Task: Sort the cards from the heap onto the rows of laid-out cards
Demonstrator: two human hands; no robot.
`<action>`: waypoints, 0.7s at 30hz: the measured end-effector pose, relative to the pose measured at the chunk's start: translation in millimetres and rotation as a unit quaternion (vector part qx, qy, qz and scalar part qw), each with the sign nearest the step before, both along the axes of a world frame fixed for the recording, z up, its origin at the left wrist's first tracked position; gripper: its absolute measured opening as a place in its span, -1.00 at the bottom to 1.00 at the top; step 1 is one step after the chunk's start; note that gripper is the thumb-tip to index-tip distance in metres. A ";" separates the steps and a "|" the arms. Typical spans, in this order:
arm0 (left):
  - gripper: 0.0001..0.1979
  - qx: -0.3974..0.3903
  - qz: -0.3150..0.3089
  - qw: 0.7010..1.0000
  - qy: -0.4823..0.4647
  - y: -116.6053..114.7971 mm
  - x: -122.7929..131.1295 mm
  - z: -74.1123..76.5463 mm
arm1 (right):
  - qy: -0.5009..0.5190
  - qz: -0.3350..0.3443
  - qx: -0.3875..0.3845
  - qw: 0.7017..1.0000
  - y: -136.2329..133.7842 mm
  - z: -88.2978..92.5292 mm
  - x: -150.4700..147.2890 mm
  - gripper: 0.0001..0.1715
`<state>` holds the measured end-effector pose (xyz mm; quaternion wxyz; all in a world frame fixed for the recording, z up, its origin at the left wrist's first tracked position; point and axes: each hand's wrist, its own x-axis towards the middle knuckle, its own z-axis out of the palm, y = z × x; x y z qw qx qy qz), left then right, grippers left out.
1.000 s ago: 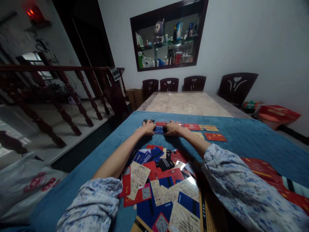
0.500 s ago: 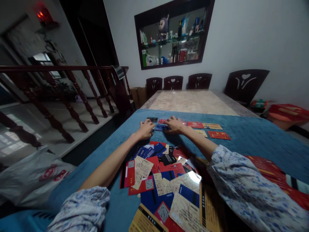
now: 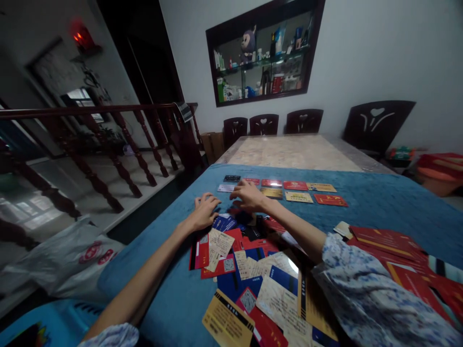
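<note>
My left hand (image 3: 206, 211) is over the far left edge of a loose heap of cards, its fingers spread and bent, beside a blue card (image 3: 224, 222). My right hand (image 3: 249, 195) hovers between the heap and two laid-out rows, fingers curved and apart; nothing shows in it. Its palm hides part of the near row. The far row has a black card (image 3: 232, 178) and several red cards (image 3: 295, 185). In the near row lie a pale card (image 3: 225, 188), a gold card (image 3: 271, 193), a yellowish card (image 3: 298, 197) and a red card (image 3: 330, 200).
Red folders or envelopes (image 3: 390, 246) lie on the blue cloth (image 3: 376, 207) at right. Beyond it is the marble-patterned tabletop (image 3: 289, 149), with dark chairs (image 3: 264, 124) behind. A white plastic bag (image 3: 75, 260) and a blue stool (image 3: 54, 323) are at left.
Both hands have drawn back from the rows toward the heap, the left one further and to the left. More of the laid-out cards shows. The camera view has shifted slightly.
</note>
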<state>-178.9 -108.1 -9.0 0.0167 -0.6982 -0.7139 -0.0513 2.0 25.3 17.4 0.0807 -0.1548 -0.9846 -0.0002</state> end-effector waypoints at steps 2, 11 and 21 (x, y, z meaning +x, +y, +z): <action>-0.62 -0.016 0.008 1.000 -0.017 -9.7 0.0 3.0 | 0.008 0.022 -0.001 1.000 -10.7 -1.3 -2.6 -0.67; -0.66 -0.129 0.025 0.981 -0.144 -49.8 -22.2 22.2 | 0.027 0.115 -0.010 0.993 -53.3 -7.7 -11.2 -0.73; -0.42 -0.217 0.027 0.972 -0.089 -63.4 -19.6 23.6 | 0.013 0.162 -0.023 0.986 -81.4 -13.8 -19.1 -0.73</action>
